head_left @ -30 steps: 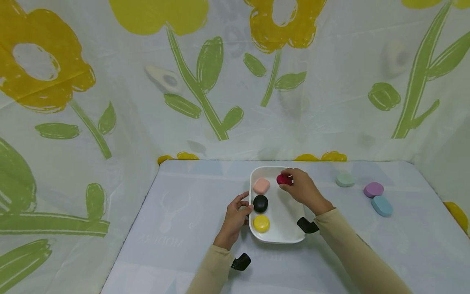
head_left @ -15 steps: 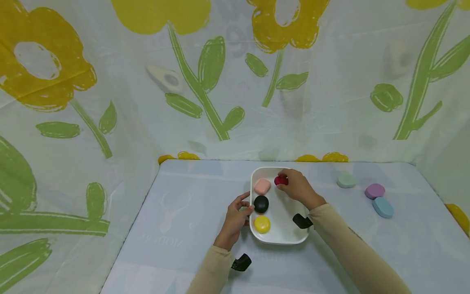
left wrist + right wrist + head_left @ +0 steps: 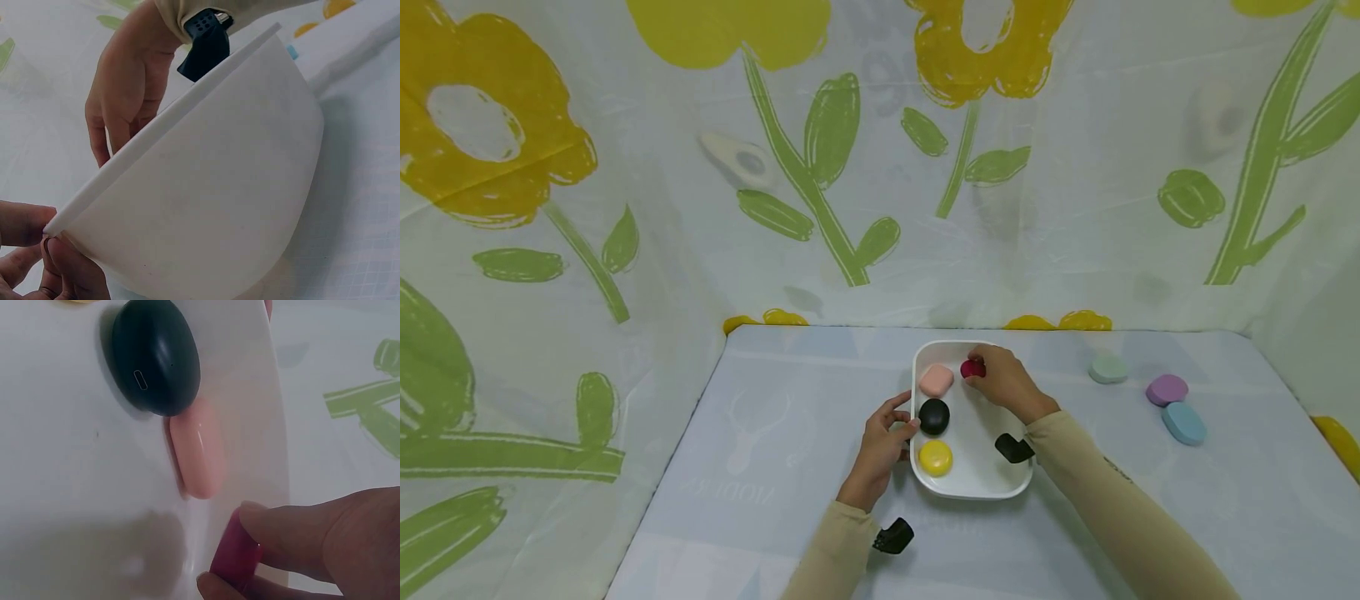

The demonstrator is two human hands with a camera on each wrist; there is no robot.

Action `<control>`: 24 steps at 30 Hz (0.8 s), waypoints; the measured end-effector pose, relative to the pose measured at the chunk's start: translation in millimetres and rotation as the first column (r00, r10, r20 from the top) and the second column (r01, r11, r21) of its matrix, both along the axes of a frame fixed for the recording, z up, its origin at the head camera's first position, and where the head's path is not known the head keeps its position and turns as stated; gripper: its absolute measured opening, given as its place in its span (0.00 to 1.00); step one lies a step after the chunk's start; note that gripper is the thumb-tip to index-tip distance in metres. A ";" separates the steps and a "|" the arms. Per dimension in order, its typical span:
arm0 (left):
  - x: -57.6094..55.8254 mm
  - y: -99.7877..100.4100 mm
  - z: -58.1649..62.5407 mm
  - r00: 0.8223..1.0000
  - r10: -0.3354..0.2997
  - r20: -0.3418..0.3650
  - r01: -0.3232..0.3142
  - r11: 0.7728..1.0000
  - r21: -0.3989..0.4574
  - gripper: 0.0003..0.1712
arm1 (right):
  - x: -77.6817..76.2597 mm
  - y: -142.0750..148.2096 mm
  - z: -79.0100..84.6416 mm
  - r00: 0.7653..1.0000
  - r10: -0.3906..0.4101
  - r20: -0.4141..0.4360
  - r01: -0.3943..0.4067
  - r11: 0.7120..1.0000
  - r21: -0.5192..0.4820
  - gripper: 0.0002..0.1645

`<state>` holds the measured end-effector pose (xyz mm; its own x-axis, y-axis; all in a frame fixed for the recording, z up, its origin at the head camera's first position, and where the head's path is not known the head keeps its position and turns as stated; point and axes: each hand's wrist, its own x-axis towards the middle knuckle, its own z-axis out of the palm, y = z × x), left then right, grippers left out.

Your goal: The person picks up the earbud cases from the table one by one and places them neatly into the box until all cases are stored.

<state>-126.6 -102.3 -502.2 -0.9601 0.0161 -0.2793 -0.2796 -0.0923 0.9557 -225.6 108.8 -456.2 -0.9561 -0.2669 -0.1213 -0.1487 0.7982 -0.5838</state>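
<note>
In the head view my left hand (image 3: pixel 880 446) grips the left rim of a white plastic tray (image 3: pixel 985 483), thumb inside and fingers outside. Its fingertips pinch the rim in the left wrist view. My right hand (image 3: pixel 1009 383) pinches a small glossy dark-red case (image 3: pixel 237 553) between thumb and fingers, inside the tray's far right part. Down the tray's left side sit a pink case (image 3: pixel 199 450), a black case (image 3: pixel 159 356) with a charging port like an earbud case, and a round yellow case (image 3: pixel 935 457). Whether the red case touches the tray floor, I cannot tell.
Right of the tray on the pale table (image 3: pixel 760 533) lie a mint-green case (image 3: pixel 1107 368), a purple one (image 3: pixel 1167 389) and a light-blue one (image 3: pixel 1184 423); the last two touch or nearly touch. A flower-printed curtain (image 3: pixel 865 167) surrounds the table's back and sides.
My right hand has moved slightly left with the red case, closer to the pink one, and is almost still over the last half second. The left hand keeps its hold on the rim.
</note>
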 end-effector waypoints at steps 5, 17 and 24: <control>-0.4 -0.2 -1.2 1.000 0.004 0.014 -0.004 1.000 0.001 0.30 | 0.7 -0.3 -2.5 1.000 -0.006 0.002 0.006 1.000 -0.004 0.25; 1.0 1.5 0.5 1.000 0.014 0.023 -0.014 1.000 -0.004 0.31 | 12.9 9.1 0.3 0.995 -0.035 -0.096 0.024 0.994 -0.107 0.22; -1.6 1.3 -0.7 1.000 0.014 0.017 -0.014 1.000 -0.016 0.31 | 26.5 38.2 8.5 0.968 -0.132 -0.212 0.088 0.975 -0.205 0.21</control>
<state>-128.3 -101.0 -502.9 -0.9552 -0.0018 -0.2959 -0.2947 -0.0813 0.9521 -199.1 147.0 -447.7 -0.9776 -0.1563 0.1413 -0.2104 0.6923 -0.6902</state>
